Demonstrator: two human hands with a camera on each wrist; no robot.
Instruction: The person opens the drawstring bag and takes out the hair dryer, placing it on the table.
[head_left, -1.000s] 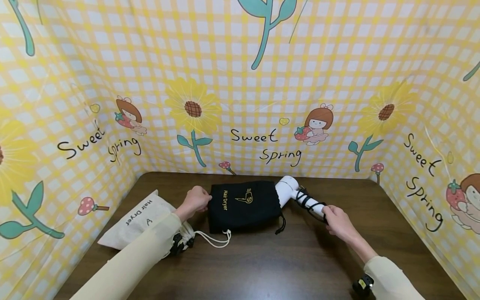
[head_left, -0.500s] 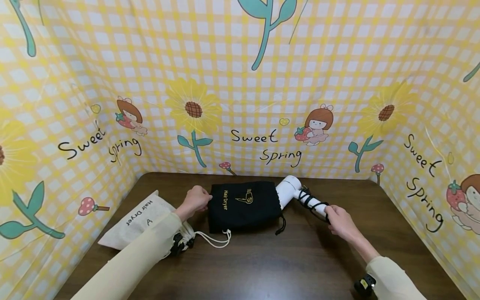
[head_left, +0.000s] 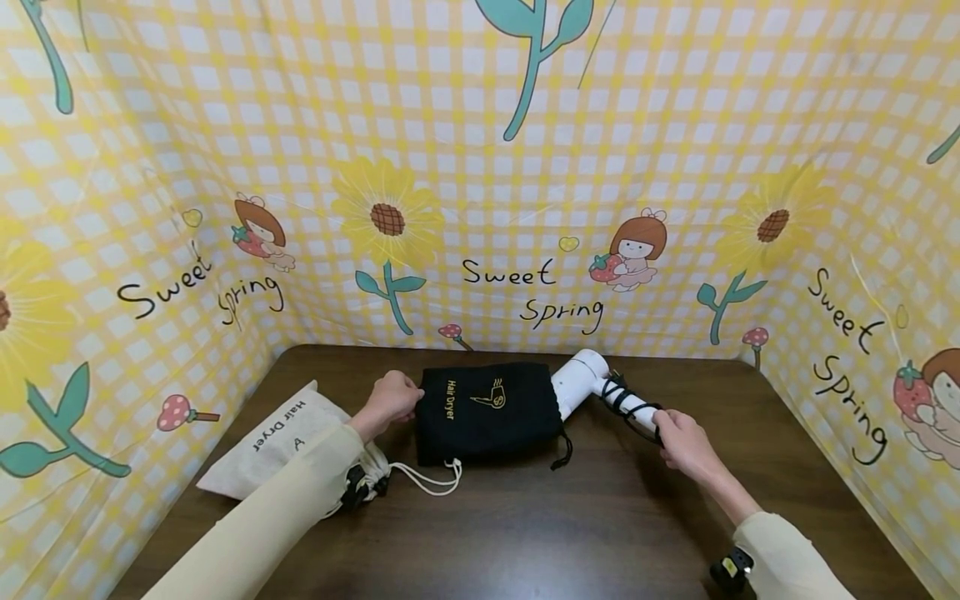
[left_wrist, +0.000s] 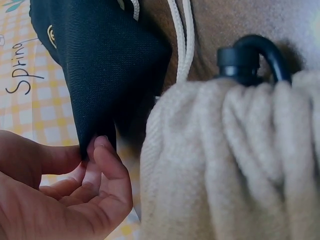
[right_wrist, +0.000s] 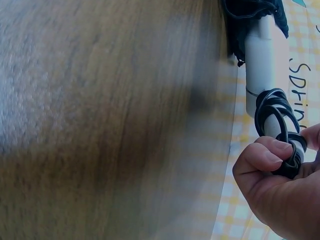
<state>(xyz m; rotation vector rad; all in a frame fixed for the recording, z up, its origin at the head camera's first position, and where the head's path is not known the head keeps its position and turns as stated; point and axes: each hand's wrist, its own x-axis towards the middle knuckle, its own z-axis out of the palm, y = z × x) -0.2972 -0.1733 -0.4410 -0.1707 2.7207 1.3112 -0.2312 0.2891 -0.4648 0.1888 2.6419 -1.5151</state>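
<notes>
A black drawstring bag (head_left: 487,425) printed "Hair Dryer" lies at the table's middle. My left hand (head_left: 390,402) pinches its closed left end between thumb and fingers; the left wrist view shows the black cloth (left_wrist: 110,65) drawn to a point there. Out of the bag's right mouth sticks a white hair dryer (head_left: 581,379), its front part hidden inside. My right hand (head_left: 686,446) grips the end of the dryer's handle, which has a black cord (head_left: 621,397) wound about it. In the right wrist view the fingers curl round handle and cord (right_wrist: 274,107).
A beige drawstring bag (head_left: 277,437), also printed "Hair Dryer", lies closed at the left, partly under my left forearm. Its white cord (head_left: 435,492) reaches toward the black bag. Patterned yellow checked cloth (head_left: 480,208) walls the brown table (head_left: 525,542) at the back and sides.
My right hand has moved slightly right with the hair dryer, so a little more of its white body shows outside the black bag. My left hand and both bags have stayed in place.
</notes>
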